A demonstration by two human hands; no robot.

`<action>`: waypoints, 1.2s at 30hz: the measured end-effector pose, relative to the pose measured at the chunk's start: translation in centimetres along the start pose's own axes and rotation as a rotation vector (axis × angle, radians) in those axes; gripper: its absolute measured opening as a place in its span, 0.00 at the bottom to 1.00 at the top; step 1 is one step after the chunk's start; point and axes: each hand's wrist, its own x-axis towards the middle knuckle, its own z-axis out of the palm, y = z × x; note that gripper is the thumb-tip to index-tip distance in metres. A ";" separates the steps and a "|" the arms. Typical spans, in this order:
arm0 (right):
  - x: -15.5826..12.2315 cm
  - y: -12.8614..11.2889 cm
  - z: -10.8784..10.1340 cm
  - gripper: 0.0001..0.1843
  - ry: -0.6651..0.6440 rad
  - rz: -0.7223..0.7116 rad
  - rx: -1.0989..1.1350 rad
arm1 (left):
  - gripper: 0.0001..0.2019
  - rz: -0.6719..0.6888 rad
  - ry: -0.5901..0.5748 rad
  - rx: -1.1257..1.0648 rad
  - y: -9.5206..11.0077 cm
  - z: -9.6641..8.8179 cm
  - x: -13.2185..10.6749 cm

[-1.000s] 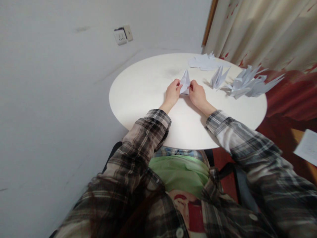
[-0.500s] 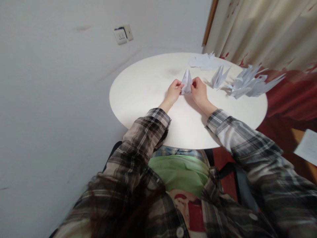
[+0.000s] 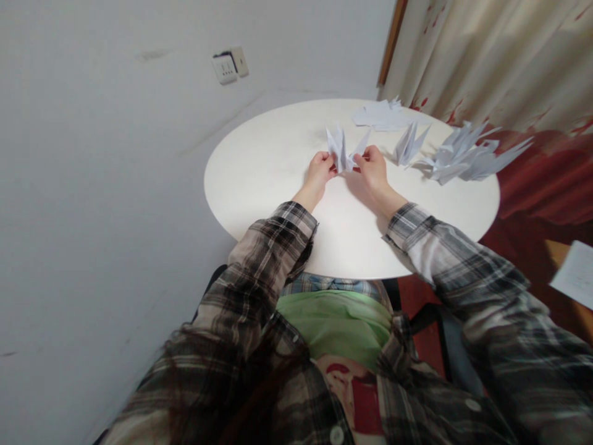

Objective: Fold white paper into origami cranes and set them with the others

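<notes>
Between my two hands, over the white round table (image 3: 259, 167), is a white folded paper piece (image 3: 340, 150) with its points spread apart. My left hand (image 3: 319, 170) pinches its left side. The fingers of my right hand (image 3: 373, 168) are closed on its right part, where one narrow point slants up to the right. Just beyond my right hand stands another folded paper shape (image 3: 409, 145) with upright points. A cluster of finished-looking paper cranes (image 3: 458, 157) sits farther right.
Flat white paper sheets (image 3: 377, 116) lie at the table's far edge. A wall with a socket (image 3: 225, 68) runs along the left. Patterned curtains (image 3: 463, 62) hang behind the right side. At the far right, a paper sheet (image 3: 577, 275) rests on a wooden surface.
The folded paper has opened from a single pointed, kite-like shape into separate points, one now angled out to the right. My left hand has shifted slightly left.
</notes>
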 end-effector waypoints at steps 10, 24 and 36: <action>-0.2 -0.9 0.1 0.24 0.052 0.225 0.218 | 0.03 -0.105 -0.061 -0.156 0.3 0.2 -0.7; -0.6 -2.7 -0.1 0.19 0.005 0.198 0.205 | 0.08 -0.128 -0.035 -0.291 0.1 0.2 0.5; -1.3 -3.6 -0.1 0.09 -0.036 0.018 -0.047 | 0.02 -0.030 0.125 -0.091 0.0 -0.2 1.0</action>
